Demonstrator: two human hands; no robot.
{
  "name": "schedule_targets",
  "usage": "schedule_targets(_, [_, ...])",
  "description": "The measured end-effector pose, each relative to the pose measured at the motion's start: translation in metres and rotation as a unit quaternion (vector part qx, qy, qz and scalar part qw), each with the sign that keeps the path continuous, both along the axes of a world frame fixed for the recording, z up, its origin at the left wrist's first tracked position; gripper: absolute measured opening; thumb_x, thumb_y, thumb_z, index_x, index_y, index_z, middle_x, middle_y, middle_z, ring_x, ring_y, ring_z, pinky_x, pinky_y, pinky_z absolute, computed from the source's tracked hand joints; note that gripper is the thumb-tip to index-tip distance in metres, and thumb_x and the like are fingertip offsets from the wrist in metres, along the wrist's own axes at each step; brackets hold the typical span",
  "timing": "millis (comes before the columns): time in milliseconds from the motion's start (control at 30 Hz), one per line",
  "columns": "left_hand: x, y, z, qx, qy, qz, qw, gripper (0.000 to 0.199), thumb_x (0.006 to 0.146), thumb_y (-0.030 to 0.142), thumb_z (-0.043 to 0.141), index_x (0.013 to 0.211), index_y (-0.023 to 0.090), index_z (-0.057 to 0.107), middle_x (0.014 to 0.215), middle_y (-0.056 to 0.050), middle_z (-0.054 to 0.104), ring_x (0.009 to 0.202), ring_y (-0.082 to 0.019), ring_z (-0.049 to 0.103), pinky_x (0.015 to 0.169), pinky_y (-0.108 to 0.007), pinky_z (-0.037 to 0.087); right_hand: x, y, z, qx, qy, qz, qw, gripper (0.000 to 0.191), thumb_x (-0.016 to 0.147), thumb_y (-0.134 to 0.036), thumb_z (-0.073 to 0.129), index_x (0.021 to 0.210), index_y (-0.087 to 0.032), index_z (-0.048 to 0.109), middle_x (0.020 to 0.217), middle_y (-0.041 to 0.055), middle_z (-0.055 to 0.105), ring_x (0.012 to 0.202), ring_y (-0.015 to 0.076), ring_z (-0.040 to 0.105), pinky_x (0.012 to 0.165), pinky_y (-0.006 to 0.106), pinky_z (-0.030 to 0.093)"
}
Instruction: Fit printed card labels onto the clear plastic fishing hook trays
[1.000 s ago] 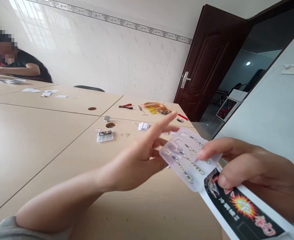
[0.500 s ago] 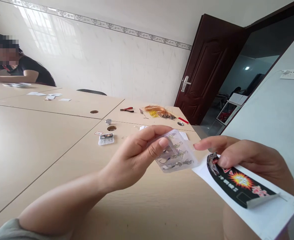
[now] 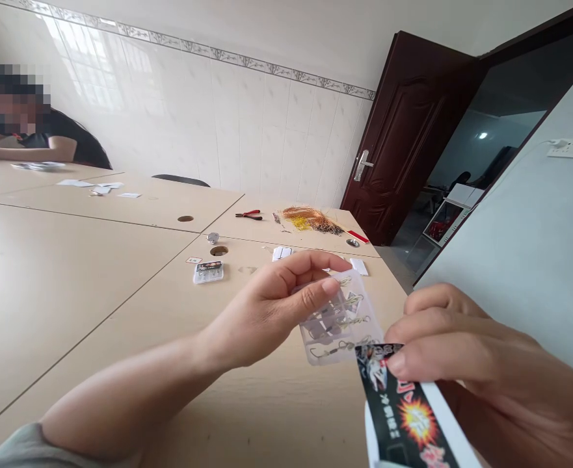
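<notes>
two hands work above the counter [image 3: 120, 292]; the left hand [image 3: 276, 305] grips a clear plastic blister tray [image 3: 341, 318] of small metal hook rigs, thumb and curled fingers closed narrowly on its edge; the tray hangs in the air over the counter, tilted, not resting on it; the right hand [image 3: 491, 364] closes on one end of a black and white printed card [image 3: 403, 409], its fingers lying across the top; the card's upper end sits in front of the tray's lower corner, and i cannot tell if the two touch; farther along the counter lie a small clear box of hooks [image 3: 208, 273], red-handled pliers [image 3: 247, 214], a tangle of orange and yellow thread [image 3: 310, 220] and white paper slips [image 3: 282, 253]; at the far end a seated co-worker [image 3: 56, 140] rests a forearm on the counter beside a stack of cards [image 3: 37, 166]; a dark wooden door [image 3: 408, 136] stands open on the right.
</notes>
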State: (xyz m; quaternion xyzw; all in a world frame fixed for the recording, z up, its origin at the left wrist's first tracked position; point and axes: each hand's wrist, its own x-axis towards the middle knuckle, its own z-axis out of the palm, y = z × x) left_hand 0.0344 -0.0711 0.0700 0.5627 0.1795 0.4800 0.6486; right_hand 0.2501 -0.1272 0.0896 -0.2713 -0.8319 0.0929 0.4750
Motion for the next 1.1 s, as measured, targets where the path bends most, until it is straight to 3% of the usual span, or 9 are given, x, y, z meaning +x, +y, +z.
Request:
schedule_targets(167, [0.000,-0.001,0.002,-0.039,-0.040,-0.052,0.997,0.018,0.088,0.027,0.080,0.105,0.023,0.074,0.087,0.001,0.075,0.074,-0.008,0.068,0.066,-0.016,0.055,-0.008,0.001,-0.002,0.049,0.014,0.002,0.999,0.008,0.093,-0.016,0.070,0.095,-0.023,0.071,0.078,-0.0011,0.073,0.069,0.0141,0.065,0.077,0.032,0.053])
schedule_targets(333, [0.001,-0.001,0.001,-0.072,-0.084,-0.103,0.989,0.019,0.080,0.023,0.086,0.097,0.022,0.077,0.084,0.002,0.076,0.073,-0.010,0.068,0.066,-0.018,0.055,0.009,0.001,0.009,0.064,-0.082,0.052,0.993,0.009,0.098,-0.023,0.064,0.104,-0.021,0.070,0.091,0.0049,0.075,0.084,0.0190,0.069,0.075,0.033,0.059])
schedule_targets(433, [0.000,0.001,0.000,-0.072,-0.095,-0.115,0.986,0.011,0.081,0.019,0.085,0.091,0.021,0.079,0.084,0.002,0.076,0.075,-0.009,0.067,0.070,-0.017,0.054,0.010,-0.005,0.010,0.090,-0.098,0.039,0.990,0.008,0.094,-0.019,0.067,0.101,-0.020,0.070,0.091,0.0039,0.076,0.084,0.0179,0.070,0.081,0.032,0.059])
schedule_targets(600, [-0.003,0.005,-0.003,-0.066,-0.093,-0.141,0.983,0.012,0.081,0.017,0.080,0.091,0.023,0.078,0.090,-0.001,0.077,0.083,-0.013,0.068,0.079,-0.021,0.053,-0.001,-0.012,0.002,0.113,-0.101,-0.030,0.988,0.019,0.103,-0.038,0.056,0.096,-0.026,0.069,0.094,-0.0028,0.077,0.085,0.0125,0.070,0.094,0.030,0.056])
schedule_targets(833, [-0.005,0.008,-0.004,-0.060,-0.086,-0.128,0.986,0.011,0.079,0.017,0.077,0.089,0.021,0.076,0.089,-0.003,0.075,0.085,-0.017,0.070,0.082,-0.027,0.055,-0.001,-0.008,0.007,0.094,-0.102,0.024,0.990,0.019,0.102,-0.033,0.058,0.097,-0.022,0.072,0.094,-0.0002,0.078,0.095,0.0137,0.071,0.100,0.026,0.053])
schedule_targets(967, [-0.002,0.009,0.000,-0.139,-0.111,-0.138,0.974,0.014,0.078,0.015,0.075,0.091,0.020,0.073,0.084,-0.001,0.074,0.075,-0.013,0.071,0.070,-0.021,0.058,-0.001,-0.008,-0.001,0.057,-0.082,0.031,0.995,0.019,0.102,-0.040,0.058,0.097,-0.025,0.069,0.097,-0.0022,0.079,0.088,0.0133,0.074,0.096,0.030,0.055])
schedule_targets(1100, [0.003,0.008,0.006,-0.243,-0.135,-0.132,0.951,0.019,0.082,0.007,0.068,0.097,0.020,0.068,0.088,-0.003,0.074,0.069,-0.012,0.072,0.060,-0.018,0.059,-0.004,-0.001,-0.004,0.018,-0.013,0.106,0.994,0.019,0.102,-0.033,0.059,0.089,-0.023,0.069,0.089,0.0003,0.081,0.072,0.0124,0.074,0.080,0.028,0.060])
